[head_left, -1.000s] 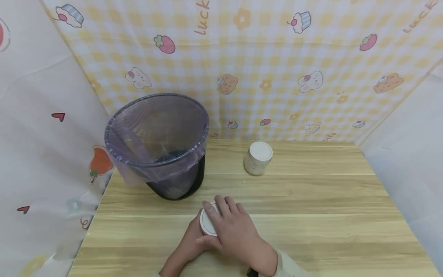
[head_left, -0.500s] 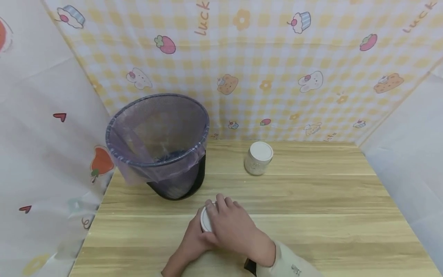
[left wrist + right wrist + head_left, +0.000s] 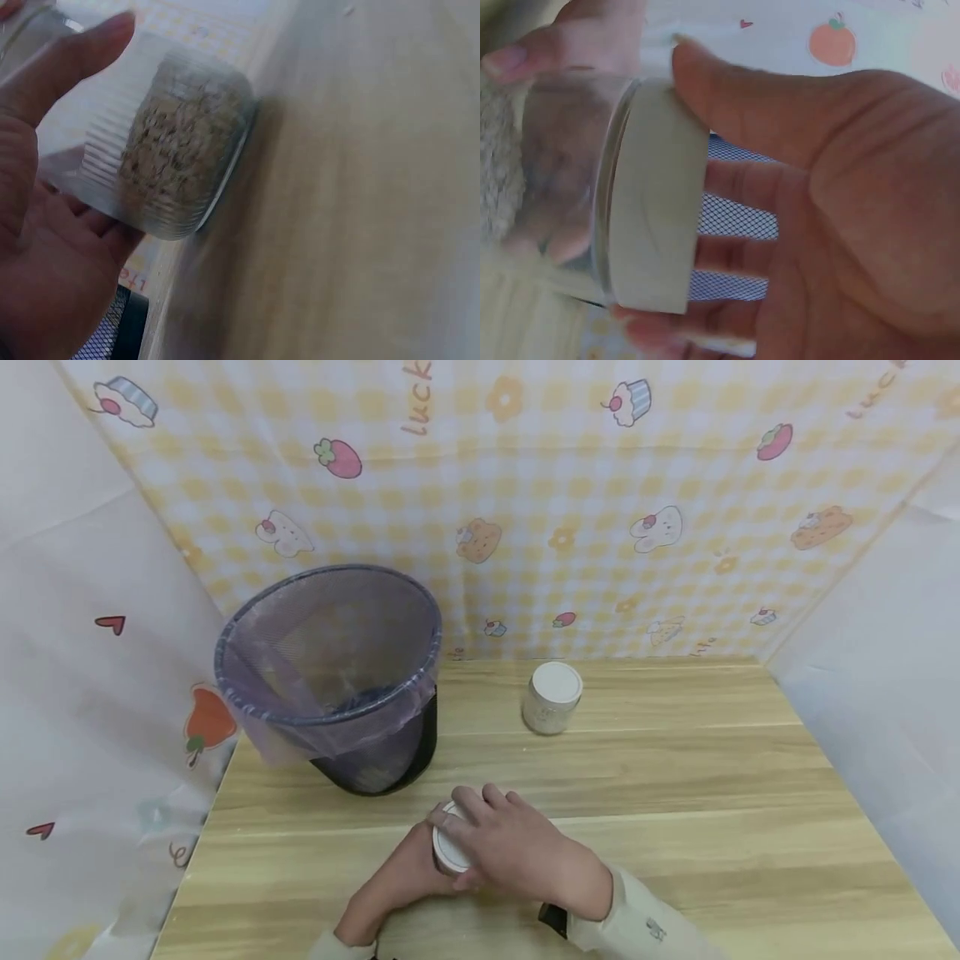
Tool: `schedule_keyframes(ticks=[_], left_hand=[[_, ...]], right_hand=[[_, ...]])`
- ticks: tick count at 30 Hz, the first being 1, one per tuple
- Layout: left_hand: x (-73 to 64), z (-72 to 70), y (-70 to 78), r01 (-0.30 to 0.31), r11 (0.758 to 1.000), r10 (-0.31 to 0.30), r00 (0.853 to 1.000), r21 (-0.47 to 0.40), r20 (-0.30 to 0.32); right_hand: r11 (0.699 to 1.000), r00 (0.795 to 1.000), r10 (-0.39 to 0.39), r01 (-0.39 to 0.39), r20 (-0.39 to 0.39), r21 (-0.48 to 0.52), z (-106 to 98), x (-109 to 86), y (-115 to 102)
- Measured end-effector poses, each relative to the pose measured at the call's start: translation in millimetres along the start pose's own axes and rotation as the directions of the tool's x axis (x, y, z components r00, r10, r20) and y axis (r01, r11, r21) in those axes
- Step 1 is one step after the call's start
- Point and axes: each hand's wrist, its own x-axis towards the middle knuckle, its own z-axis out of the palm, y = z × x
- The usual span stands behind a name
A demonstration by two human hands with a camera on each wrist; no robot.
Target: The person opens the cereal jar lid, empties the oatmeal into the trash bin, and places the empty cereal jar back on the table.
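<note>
Near the front of the table, my left hand (image 3: 416, 864) grips a clear ribbed jar (image 3: 180, 142) by its body. Pale brown flakes, much like oats, fill the lower part of that jar. Over its white lid (image 3: 656, 202) lies my right hand (image 3: 517, 852); in the right wrist view the thumb and fingers curl round the lid's rim. The lid sits on the jar, and the jar's base is close to the tabletop in the left wrist view. Behind the hands stands a second clear jar (image 3: 552, 697) with a white lid, upright.
A black mesh bin (image 3: 330, 722) lined with a purple bag stands at the back left, just beyond the hands. A checked cloth (image 3: 555, 485) hangs behind the wooden table (image 3: 675, 777), and white cloth hangs at both sides.
The head view has shifted slightly, so the scene sits further left. My right fingers have moved over the lid, and more of its top shows than half a second ago. My left cuff has appeared.
</note>
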Motion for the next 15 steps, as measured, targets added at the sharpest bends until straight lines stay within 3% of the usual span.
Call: schedule_keyframes(ticks=[5,10,13,15], left_hand=[[-12.2,11.3,11.7,0.077,0.997,-0.073,0.987,0.017,-0.14],[-13.5,25.5,15.3,0.046,0.999,-0.052,0.955,-0.025,-0.292],[-11.4,31.5,12.7,0.039,0.999,-0.036,0.94,0.004,-0.338],[-10.2,32.4,10.7,0.051,0.999,-0.043,0.94,0.014,-0.337]], right_hand=[[0.989,0.992,0.127,-0.129,-0.026,-0.077,0,-2.3,-6],[0.952,0.963,0.212,-0.242,-0.163,-0.189,4,0.7,-17],[0.941,0.951,0.228,-0.27,-0.208,-0.203,7,3.5,-22],[0.946,0.954,0.222,-0.26,-0.201,-0.193,7,4.3,-22]])
